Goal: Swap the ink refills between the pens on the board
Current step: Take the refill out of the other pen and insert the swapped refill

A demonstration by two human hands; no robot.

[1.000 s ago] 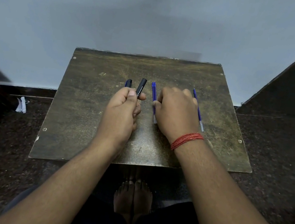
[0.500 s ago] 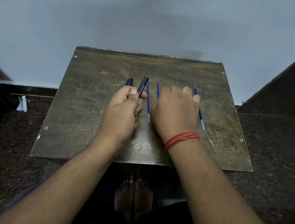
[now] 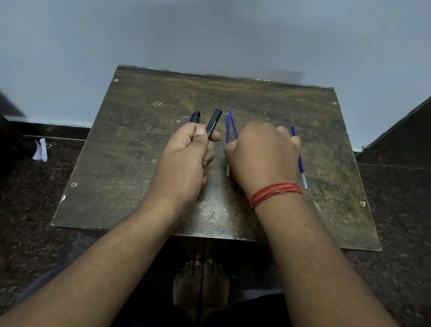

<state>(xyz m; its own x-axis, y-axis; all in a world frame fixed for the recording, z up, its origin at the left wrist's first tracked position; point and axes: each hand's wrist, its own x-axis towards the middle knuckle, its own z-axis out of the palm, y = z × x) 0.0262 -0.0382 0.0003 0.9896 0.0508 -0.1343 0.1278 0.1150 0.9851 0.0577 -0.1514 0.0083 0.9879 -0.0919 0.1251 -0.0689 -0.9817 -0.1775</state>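
In the head view, the left hand is curling into a loose fist near the middle of the board, its fingers folding tight around two pen barrels, with the thumb pressing the nearer one against the side of the index finger. The black barrel is sticking out of the fist toward 12 o'clock, tilting slightly toward 1 o'clock, and is carrying a line of small white lettering along its side, too fine to read. The dark blue barrel is poking out of the same fist just at 9 o'clock of the black one, only its end showing. The right hand is lying knuckles-up just at 3 o'clock of the left hand, its fingers bending down narrowly toward the board. Its thumb side is touching two thin blue refills that are crossing in a narrow V at 11 o'clock of the hand, tips pointing to 12 o'clock, with a pale end showing below the hand at 7 o'clock; whether the fingers are pinching them or only resting on them cannot be told, since the hand is covering the contact. A third refill is lying on the board at 3 o'clock of the right hand, running from 11 to 5 o'clock, partly passing under the outer fingers, its pale end free. A red thread band is circling the right wrist. A crumpled paper scrap is lying on the dark floor, well apart from the board at 9 o'clock.
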